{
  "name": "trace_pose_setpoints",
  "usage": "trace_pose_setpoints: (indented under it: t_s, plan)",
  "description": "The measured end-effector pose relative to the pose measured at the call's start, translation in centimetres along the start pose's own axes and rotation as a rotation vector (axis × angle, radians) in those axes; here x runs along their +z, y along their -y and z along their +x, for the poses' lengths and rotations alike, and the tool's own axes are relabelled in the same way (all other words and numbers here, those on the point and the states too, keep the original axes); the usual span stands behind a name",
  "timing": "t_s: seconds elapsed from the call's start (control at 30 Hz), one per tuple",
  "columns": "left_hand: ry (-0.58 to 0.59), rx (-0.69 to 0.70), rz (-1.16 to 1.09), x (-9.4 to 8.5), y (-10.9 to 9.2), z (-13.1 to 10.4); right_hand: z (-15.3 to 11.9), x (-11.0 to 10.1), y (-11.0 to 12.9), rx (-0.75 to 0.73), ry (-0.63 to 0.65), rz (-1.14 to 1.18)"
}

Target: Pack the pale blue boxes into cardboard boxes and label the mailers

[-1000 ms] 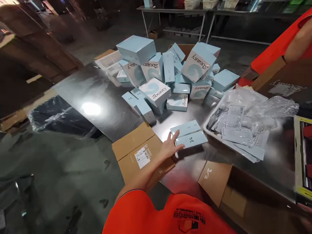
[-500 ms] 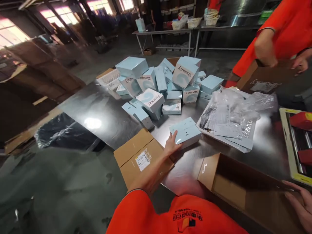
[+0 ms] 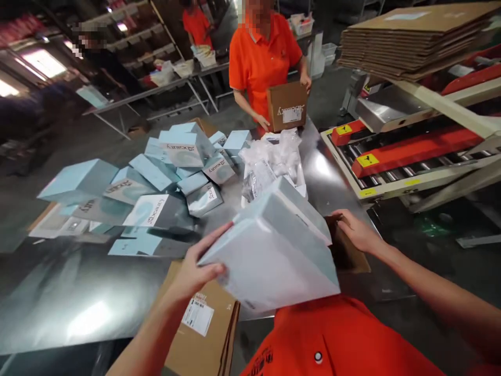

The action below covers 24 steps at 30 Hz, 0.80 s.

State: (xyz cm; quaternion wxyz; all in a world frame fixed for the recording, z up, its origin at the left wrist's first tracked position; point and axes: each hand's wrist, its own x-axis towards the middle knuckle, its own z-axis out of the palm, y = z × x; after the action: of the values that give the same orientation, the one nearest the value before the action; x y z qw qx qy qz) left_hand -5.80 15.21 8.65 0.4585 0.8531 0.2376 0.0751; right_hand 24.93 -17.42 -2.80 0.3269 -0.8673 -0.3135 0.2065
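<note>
My left hand (image 3: 201,263) grips one end of a large pale blue box (image 3: 274,261), which is lifted off the table and tilted close to my body. My right hand (image 3: 356,230) is closed on the upper edge of a brown cardboard box (image 3: 354,256). The blue box covers most of that carton. Below my left hand, flat folded cartons (image 3: 209,313) with a white label lie at the table's edge. A pile of pale blue boxes (image 3: 156,209), several printed "beauty", sits on the metal table (image 3: 43,297) to the left.
A white basket (image 3: 301,183) of clear plastic packaging stands beyond the blue box. Across the table, a co-worker (image 3: 258,57) in orange handles another carton (image 3: 287,107). On the right is a roller conveyor (image 3: 376,180) with red guards, below a stack of flat cardboard (image 3: 415,42).
My left hand has raised the blue box from the table and brought it toward me, beside the open carton. The view has swung right, bringing the conveyor further into sight.
</note>
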Motion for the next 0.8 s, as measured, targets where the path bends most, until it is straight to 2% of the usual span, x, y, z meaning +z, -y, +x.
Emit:
trace_pose_setpoints:
  t_s: [0.07,0.17,0.23,0.33,0.47,0.57,0.67,0.73,0.8]
  plan:
    - [0.143,-0.035,-0.021,2.6,-2.7,2.3,-0.2,0.1,-0.5,-0.025,0.011,0.026]
    - [0.225,0.010,0.164,5.7,-5.6,4.7,-0.3,0.2,-1.5,-0.073,0.034,0.071]
    - [0.294,0.101,0.273,7.0,-6.7,5.4,-0.3,0.3,-2.3,-0.114,0.049,0.118]
    - [0.359,0.224,0.367,8.1,-7.2,6.0,-0.1,0.1,-3.3,-0.152,0.044,0.175]
    - [0.392,0.344,0.517,9.8,-6.6,6.7,0.2,-0.2,-4.2,-0.173,0.057,0.237]
    - [0.466,0.374,0.558,11.7,-5.3,6.8,0.3,0.1,-4.9,-0.169,0.067,0.342]
    - [0.502,0.279,0.458,13.5,-3.4,6.2,0.4,0.8,-5.6,-0.101,-0.013,0.412]
    - [0.516,0.155,0.366,14.5,-2.2,5.6,0.4,1.2,-5.8,-0.085,-0.040,0.444]
    - [0.586,-0.003,0.301,15.6,-1.4,5.2,0.7,1.2,-6.1,-0.093,-0.008,0.450]
